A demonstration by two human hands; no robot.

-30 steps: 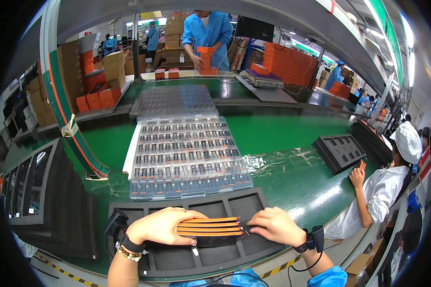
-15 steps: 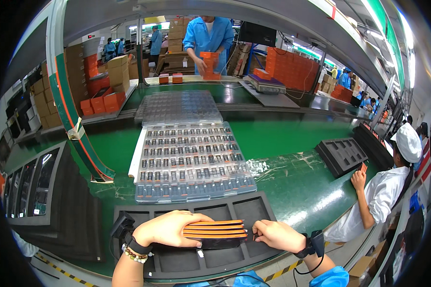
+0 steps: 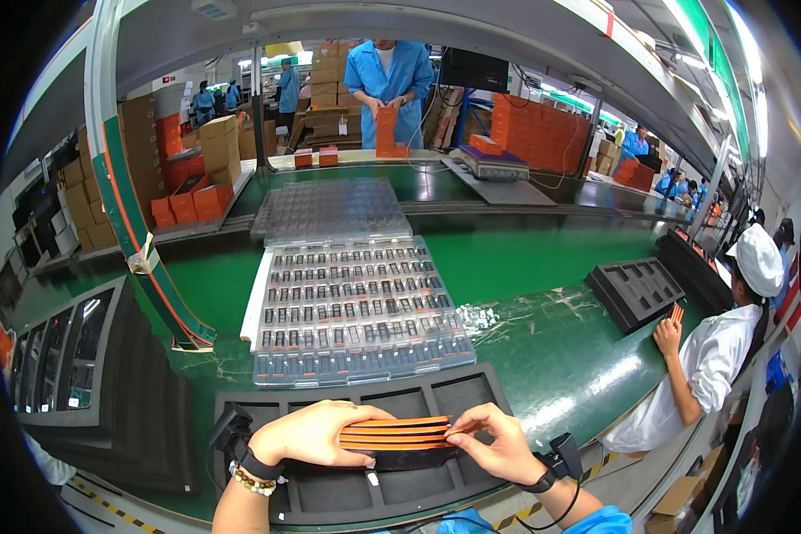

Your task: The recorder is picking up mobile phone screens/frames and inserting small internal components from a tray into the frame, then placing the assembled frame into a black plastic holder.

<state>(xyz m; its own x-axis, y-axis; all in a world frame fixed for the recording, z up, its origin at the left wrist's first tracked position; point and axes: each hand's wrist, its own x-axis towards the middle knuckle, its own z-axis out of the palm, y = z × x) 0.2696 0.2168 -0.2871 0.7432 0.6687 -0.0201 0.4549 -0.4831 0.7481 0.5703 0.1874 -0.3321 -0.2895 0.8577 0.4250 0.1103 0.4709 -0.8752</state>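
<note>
My left hand (image 3: 323, 433) is wrapped round the left end of a stack of slim black slabs with orange edges (image 3: 395, 433), thumb in front and fingers behind. The stack is held over a black foam tray (image 3: 276, 405) with rectangular pockets. At the stack's right end, my right hand (image 3: 491, 442) has its thumb and forefinger pinched together against the slabs' ends. Whatever sits between those fingertips is too small to make out. A small white bit (image 3: 372, 479) lies just below the stack.
Beyond the foam tray lie clear plastic trays (image 3: 356, 311) of small dark parts. Stacked foam trays (image 3: 142, 418) stand at left, beside a green-and-orange post (image 3: 142, 249). At right, a person in white (image 3: 730, 356) holds orange-edged pieces near another foam tray (image 3: 636, 289). Across the line, someone in blue handles orange boxes (image 3: 387, 133).
My right hand has moved left and now meets the stack's right end. My left hand keeps its hold. Across the line, the person in blue now has both hands on the orange boxes.
</note>
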